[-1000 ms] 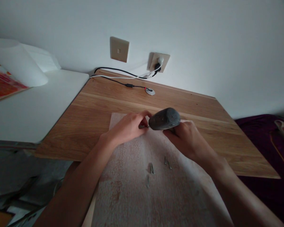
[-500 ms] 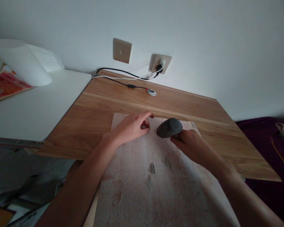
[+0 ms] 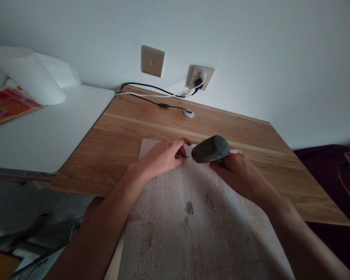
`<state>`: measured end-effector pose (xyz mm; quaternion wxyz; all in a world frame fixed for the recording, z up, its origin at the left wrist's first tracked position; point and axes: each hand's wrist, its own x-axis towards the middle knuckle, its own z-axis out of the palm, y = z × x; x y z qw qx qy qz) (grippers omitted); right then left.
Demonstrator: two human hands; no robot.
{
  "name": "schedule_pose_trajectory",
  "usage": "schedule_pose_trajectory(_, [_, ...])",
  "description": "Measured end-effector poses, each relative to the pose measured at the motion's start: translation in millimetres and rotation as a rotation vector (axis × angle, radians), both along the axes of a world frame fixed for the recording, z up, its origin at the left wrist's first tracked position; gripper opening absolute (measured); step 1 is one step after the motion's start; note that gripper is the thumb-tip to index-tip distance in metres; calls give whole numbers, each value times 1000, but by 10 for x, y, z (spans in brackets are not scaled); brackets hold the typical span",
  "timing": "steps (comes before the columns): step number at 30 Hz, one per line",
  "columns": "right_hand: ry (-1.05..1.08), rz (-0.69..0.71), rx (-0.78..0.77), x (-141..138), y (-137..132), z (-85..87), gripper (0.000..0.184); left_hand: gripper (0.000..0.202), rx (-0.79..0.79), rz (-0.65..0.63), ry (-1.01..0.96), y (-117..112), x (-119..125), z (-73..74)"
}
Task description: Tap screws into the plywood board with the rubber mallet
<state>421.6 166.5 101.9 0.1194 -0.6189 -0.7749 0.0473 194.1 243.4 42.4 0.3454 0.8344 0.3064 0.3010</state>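
My right hand (image 3: 236,171) is closed around the handle of a hammer, mostly hidden by the fingers. Its thick dark-grey head (image 3: 208,149) is raised over the far part of a pale, worn wooden board (image 3: 163,217). To its left, my left hand (image 3: 166,155) rests on the board with curled fingers. Small metal ends, seemingly of nails (image 3: 179,156), show between thumb and fingers; one tip sits right at the thumb. Several loose nails (image 3: 190,208) lie on the board between my forearms.
Beneath the board is a brown wooden desk (image 3: 105,155). Cables (image 3: 151,87) run along its back edge to a wall socket (image 3: 201,77). A white table (image 3: 76,116) at the left carries a white roll (image 3: 32,74) and a red-orange packet (image 3: 11,103). Dark purple cloth (image 3: 323,171) lies at right.
The hammer head has risen a little and tilted upward in my right hand. My left hand keeps its place on the board. The whole view has shifted slightly.
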Motion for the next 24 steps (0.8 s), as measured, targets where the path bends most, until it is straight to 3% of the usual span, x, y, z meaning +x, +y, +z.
schedule_pose_trajectory(4, [52,-10,-16,252,-90,30,29,40,9,0,6,4,-10,-20])
schedule_pose_trajectory(8, [27,-66,-35,496,-181,-105,26,39,32,-18,-37,16,-80,1])
schedule_pose_trajectory(13, [-4,-136,-7,594,-239,-335,25,27,130,15,-146,-127,-190,237])
schedule_pose_trajectory(18, [2,-135,-14,594,-258,-384,32,22,76,-280,125,-454,-195,447])
schedule_pose_trajectory(21, [6,-121,0,604,-268,-396,33,21,9,-398,244,-578,-173,415])
schedule_pose_trajectory(24, [-6,-116,1,609,-275,-405,32,20,-33,-437,294,-613,-157,348])
